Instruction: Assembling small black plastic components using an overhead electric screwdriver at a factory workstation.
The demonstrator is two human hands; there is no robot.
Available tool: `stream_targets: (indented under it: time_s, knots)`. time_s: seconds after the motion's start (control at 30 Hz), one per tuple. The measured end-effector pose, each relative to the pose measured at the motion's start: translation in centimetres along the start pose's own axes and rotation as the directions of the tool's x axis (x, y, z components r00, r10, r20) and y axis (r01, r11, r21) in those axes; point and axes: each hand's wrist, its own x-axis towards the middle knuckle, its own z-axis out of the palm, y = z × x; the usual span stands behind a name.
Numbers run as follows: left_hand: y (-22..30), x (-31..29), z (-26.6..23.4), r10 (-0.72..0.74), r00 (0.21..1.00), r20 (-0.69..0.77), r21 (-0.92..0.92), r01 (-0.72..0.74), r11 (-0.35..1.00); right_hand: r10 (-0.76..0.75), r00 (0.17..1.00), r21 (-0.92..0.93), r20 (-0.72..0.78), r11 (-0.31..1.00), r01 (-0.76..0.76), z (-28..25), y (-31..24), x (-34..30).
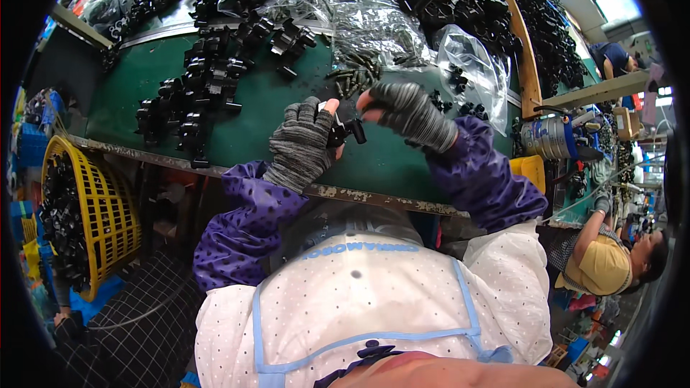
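While both gloved hands meet above the near edge of the green bench, the left hand and right hand pinch one small black part between them; screws lie just beyond, black parts far left.

From my remote seat, the single head camera looks steeply down from the wearer's head, close over the green tabletop, fisheye bending its edges.
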Motion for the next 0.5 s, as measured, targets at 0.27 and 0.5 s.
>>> stream_targets:
  time_s: [0.27, 0.5]
  knots:
    - [0.5, 0.2, 0.4, 0.022, 0.998, -0.064, -0.043, -0.025, 0.999, -0.119, 0.992, -0.373, 0.043, 0.919, 0.127, 1.0, -2.1, 0.1]
    - [1.0, 0.3, 0.5, 0.076, 0.986, -0.148, -0.05, -0.085, 0.995, -0.221, 0.899, -0.862, 0.378, 0.269, 0.429, -0.2, -2.8, 0.8]
